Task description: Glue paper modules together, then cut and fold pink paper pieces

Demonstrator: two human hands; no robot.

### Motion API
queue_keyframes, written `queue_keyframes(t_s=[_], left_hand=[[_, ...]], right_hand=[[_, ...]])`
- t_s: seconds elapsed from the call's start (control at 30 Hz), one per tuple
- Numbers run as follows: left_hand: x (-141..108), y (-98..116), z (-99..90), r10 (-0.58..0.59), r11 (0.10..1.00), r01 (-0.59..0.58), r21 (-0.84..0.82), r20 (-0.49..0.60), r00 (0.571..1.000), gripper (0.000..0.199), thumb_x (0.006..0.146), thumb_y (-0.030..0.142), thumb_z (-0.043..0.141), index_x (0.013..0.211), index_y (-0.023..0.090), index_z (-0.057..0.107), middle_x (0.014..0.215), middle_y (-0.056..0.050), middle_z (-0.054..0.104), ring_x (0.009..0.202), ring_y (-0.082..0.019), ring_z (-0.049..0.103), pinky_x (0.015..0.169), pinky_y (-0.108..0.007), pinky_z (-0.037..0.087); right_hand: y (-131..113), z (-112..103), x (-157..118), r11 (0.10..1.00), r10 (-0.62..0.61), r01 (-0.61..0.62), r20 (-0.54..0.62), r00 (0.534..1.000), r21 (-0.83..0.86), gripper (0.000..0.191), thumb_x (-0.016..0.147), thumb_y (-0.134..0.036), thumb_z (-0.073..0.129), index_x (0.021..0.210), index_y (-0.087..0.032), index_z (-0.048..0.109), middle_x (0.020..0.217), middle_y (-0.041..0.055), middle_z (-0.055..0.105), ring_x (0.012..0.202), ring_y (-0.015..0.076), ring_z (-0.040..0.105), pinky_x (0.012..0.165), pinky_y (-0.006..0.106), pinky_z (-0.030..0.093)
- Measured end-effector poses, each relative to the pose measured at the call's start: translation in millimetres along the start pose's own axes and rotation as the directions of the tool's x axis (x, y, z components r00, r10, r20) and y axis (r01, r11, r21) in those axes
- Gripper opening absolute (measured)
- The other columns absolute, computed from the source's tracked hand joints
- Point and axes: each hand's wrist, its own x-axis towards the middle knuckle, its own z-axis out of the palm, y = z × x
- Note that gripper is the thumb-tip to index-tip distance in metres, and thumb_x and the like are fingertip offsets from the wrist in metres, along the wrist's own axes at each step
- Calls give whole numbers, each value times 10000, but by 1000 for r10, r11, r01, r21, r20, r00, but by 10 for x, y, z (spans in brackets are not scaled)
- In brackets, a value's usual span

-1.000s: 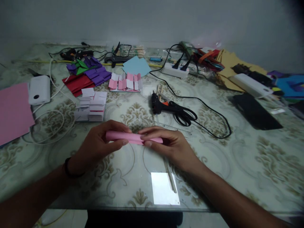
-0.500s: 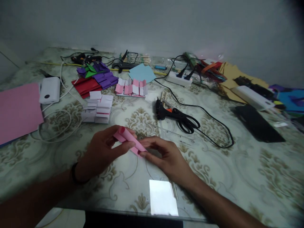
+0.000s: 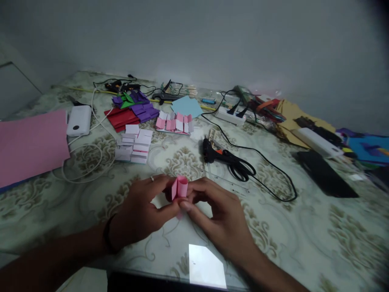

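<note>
A small pink paper piece [image 3: 182,187], curled into a tube with a flat flap at its left side, is held above the patterned table. My left hand [image 3: 146,207] pinches it from the left, thumb in front. From the right, my right hand [image 3: 217,211] grips the same paper, its thumb tip close to the left one. The tube's open end faces up; its lower part is largely hidden by the thumbs. Beyond the hands stand a folded white paper piece [image 3: 134,145] and a pink-and-white folded one [image 3: 174,123]. A black glue gun [image 3: 212,152] lies behind my right hand.
Pink sheets [image 3: 33,146] and a white power bank [image 3: 79,121] with a looped cable are at the left. Red folded paper [image 3: 121,118] lies behind. A power strip [image 3: 230,117] sits at the back, its black cord curving right. A black phone [image 3: 325,174] lies at the right.
The pink paper has turned from slanting to upright, its open end now facing up. Both hands have come closer together around it. The whole view has shifted slightly.
</note>
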Motion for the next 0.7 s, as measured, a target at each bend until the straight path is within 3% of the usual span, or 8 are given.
queue_keyframes(t_s=[0.17,0.37,0.7], left_hand=[[-19,25,40,17,1000,-17,-9,31,999,73,863,124,699,898,186,685,745,45,727,648,-111,657,656,-216,486],[-24,53,78,-8,999,5,48,64,998,117,869,159,683,767,191,634,631,63,648,532,-94,563,556,-222,416],[-16,51,74,-167,986,164,32,212,963,97,913,247,700,831,210,736,669,47,719,560,-118,604,583,-261,425]], right_hand=[[51,55,-15,998,43,-39,-61,997,58,49,946,-235,774,970,-193,764,844,25,742,697,134,709,631,232,593],[67,40,-54,996,62,-56,-100,993,63,33,923,-196,783,949,-179,773,792,13,737,633,113,684,600,213,585],[118,30,-54,988,133,-125,-101,986,86,76,921,-217,763,864,-167,765,705,-3,696,591,102,639,558,194,541]])
